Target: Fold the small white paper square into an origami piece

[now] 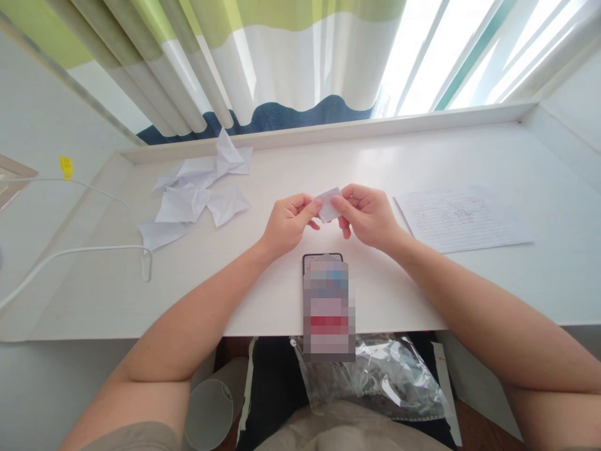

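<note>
Between both hands, above the white desk, is a small folded piece of white paper [329, 205]. My left hand [290, 220] pinches its left edge between thumb and fingers. On the other side, my right hand [369, 216] grips the right edge, its thumb pressed on the front face. The fingers behind the paper are partly hidden. Just below the hands lies a phone [323, 257], its screen blurred out by blocks. Off to the left is a loose heap of creased white papers [188, 194]. Right of my right hand sits a stack of lined sheets with writing [464, 219].
A white cable [84, 249] runs over the desk's left side. Raised boards edge the desk [375, 128] at the back, below a curtain [291, 69] and window. Under the front edge are a clear plastic bag [375, 382] and a white bin [209, 413].
</note>
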The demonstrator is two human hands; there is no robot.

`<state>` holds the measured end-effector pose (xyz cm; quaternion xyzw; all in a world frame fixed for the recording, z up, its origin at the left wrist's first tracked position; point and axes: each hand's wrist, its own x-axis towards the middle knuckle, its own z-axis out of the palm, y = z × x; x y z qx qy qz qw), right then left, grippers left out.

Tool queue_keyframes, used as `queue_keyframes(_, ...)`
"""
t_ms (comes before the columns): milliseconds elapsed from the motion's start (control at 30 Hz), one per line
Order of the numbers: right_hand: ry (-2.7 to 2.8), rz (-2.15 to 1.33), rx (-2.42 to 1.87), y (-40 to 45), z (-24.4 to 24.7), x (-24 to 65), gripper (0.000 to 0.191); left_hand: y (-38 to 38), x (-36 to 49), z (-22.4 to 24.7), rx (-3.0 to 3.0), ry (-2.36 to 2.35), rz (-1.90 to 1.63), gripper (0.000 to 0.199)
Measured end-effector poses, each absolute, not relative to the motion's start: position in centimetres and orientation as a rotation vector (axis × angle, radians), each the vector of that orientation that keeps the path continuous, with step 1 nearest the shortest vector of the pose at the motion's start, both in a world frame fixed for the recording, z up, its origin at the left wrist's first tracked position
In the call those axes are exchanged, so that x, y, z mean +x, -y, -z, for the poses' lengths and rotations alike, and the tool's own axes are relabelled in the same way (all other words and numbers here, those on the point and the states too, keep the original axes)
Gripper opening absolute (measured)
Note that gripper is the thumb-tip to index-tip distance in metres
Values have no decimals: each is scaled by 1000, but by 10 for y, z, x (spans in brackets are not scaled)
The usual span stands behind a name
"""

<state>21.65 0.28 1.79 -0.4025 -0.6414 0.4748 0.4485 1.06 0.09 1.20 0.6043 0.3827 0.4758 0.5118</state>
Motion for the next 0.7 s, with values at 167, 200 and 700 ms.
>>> queue_keyframes(167, 1589, -1217, -982, -3, -18, 216, 69, 1, 10, -13, 1426, -904, -1149, 60)
queue_keyframes(200, 1588, -1221, -995, -2, -18, 215, 70, 2, 11, -13, 1435, -907, -1126, 61)
queue_keyframes(700, 1540, -1098, -1020, -9, -14, 215, 64, -8, 5, -8, 1415, -976, -1143, 63)
